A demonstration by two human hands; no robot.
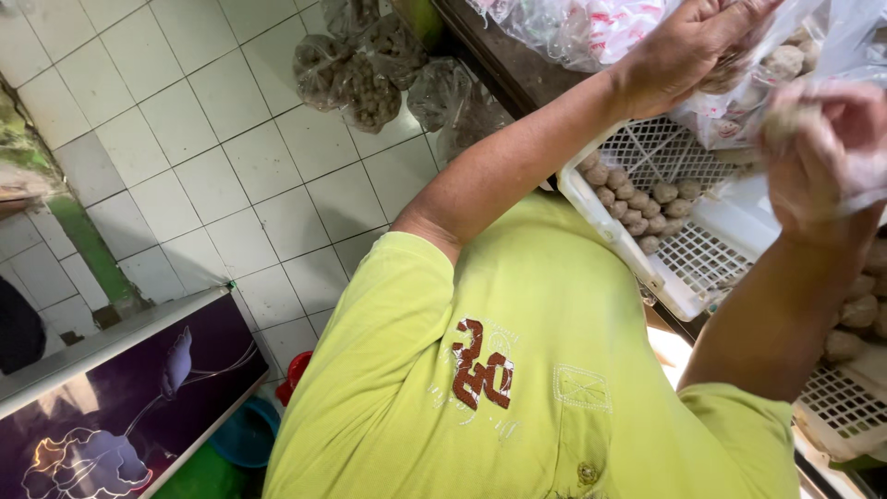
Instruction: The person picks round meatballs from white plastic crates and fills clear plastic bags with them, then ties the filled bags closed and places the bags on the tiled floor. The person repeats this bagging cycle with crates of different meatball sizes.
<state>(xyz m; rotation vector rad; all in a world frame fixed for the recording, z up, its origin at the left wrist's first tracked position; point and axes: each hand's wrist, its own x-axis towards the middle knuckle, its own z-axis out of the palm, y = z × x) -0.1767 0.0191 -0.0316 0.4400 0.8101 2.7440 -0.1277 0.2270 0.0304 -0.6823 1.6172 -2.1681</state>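
Observation:
My left hand is raised at the top right, its fingers closed on the mouth of a clear plastic bag that holds brownish meatballs. Just below it, my right hand is blurred and wrapped in thin clear plastic; it pinches a meatball at the bag's opening. Under both hands lies a white perforated tray with rows of meatballs along its left side. My lime-green shirt fills the lower middle.
Several filled clear bags of meatballs lie on the white tiled floor. A second white tray with meatballs sits at the lower right. A purple panel with a flower print, a blue basin and a red object are at the lower left.

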